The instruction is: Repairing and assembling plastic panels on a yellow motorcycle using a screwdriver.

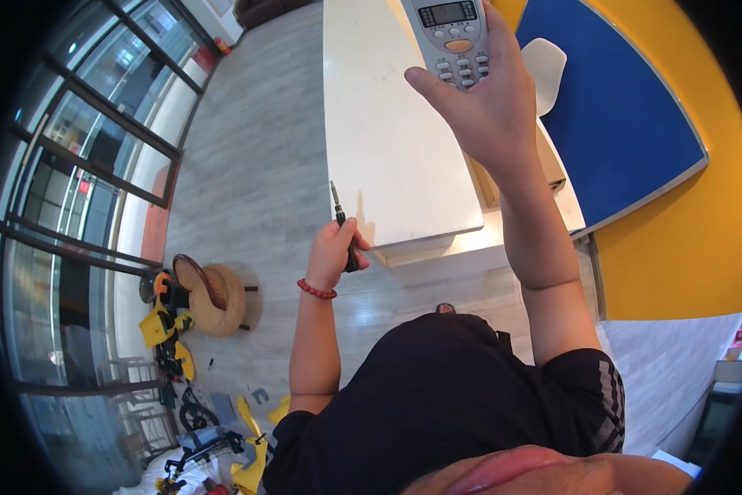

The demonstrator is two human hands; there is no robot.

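My right hand (490, 111) is raised at the top right, gripping a silver-grey remote control (449, 33) with a small screen and rows of buttons. My left hand (336, 252), wearing a red bead bracelet (317, 291), is closed around the dark handle of a screwdriver (336, 194); its metal tip points up beside the left edge of a white tabletop (379, 124). A brown cardboard object (558, 181) lies partly hidden behind my right forearm.
A blue panel with yellow surround (626, 124) and a white chair (551, 70) stand at the right. A woven stool (222, 301), scattered yellow and black parts (160, 330) and glass doors (98, 148) are at the left. A red extinguisher (222, 45) stands at the far wall.
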